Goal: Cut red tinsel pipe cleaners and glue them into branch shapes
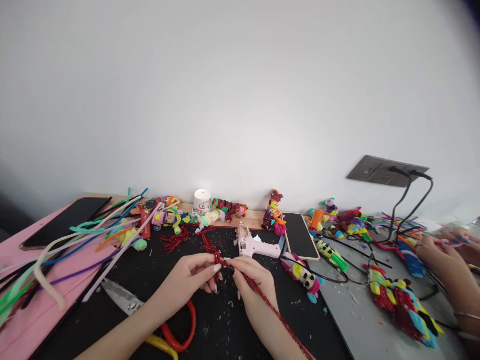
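Observation:
Between my hands is a red tinsel pipe cleaner (272,305); its long tail runs down to the right past my right wrist. My left hand (193,275) pinches a bunched red tinsel piece (214,250) at its lower end. Close beside it, my right hand (255,277) grips the pipe cleaner between thumb and fingers. Just beyond lies a pale pink hot glue gun (258,247), nozzle to the left. Scissors (129,302) with a red and a yellow handle lie partly under my left forearm. A bundle of cut red tinsel (175,241) rests behind my left hand.
Colourful pipe cleaners (75,245) spread over the left side. A paper cup (202,201), a small upright figure (274,212) and a phone (302,237) line the back. Black cables (397,215) run from the wall socket (386,171). Another person's hands (446,255) work at right.

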Demonstrator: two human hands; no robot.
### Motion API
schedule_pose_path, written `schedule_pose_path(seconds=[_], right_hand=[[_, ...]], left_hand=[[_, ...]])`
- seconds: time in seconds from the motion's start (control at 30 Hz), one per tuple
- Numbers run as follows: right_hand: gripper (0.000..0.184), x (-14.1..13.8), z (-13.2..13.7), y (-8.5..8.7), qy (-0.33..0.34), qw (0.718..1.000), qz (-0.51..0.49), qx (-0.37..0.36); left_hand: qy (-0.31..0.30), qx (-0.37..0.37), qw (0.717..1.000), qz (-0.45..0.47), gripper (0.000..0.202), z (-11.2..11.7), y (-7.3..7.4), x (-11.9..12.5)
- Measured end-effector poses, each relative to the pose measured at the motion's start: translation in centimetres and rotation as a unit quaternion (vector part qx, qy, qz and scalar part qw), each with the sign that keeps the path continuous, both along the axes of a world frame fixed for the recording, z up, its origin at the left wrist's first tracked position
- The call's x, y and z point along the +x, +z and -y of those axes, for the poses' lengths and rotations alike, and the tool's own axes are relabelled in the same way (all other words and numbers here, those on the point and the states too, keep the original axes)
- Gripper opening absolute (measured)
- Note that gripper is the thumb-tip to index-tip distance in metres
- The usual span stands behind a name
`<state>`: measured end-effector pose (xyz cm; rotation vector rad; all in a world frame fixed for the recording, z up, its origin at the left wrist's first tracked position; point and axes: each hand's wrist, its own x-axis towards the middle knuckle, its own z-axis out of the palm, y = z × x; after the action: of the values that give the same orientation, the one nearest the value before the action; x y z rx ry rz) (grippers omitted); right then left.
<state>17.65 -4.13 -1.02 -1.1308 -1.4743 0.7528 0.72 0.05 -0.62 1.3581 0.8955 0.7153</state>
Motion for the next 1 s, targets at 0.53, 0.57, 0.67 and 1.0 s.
schedule_pose_path(seconds=[0.53,0.57,0.67,1.0], right_hand=[[0.028,-0.2,0.0,0.0,0.008,1.0,0.018,0.0],[0.028,-0.2,0.0,0.0,0.01,1.0,0.024,-0.001],[0.027,-0.2,0.1,0.0,0.013,0.999,0.038,-0.004],[0.026,-0.1,0.1,0.1,0.022,0.998,0.054,0.013]], left_hand=[[0.036,0.075,0.996,-0.035,0.017,0.0,0.6,-0.1],[0.037,0.052,0.998,-0.023,0.017,0.0,0.4,-0.2],[0.036,-0.022,0.999,0.004,0.023,-0.2,-0.1,-0.3],[0.034,-0.056,0.998,0.023,0.023,-0.3,0.3,-0.6]])
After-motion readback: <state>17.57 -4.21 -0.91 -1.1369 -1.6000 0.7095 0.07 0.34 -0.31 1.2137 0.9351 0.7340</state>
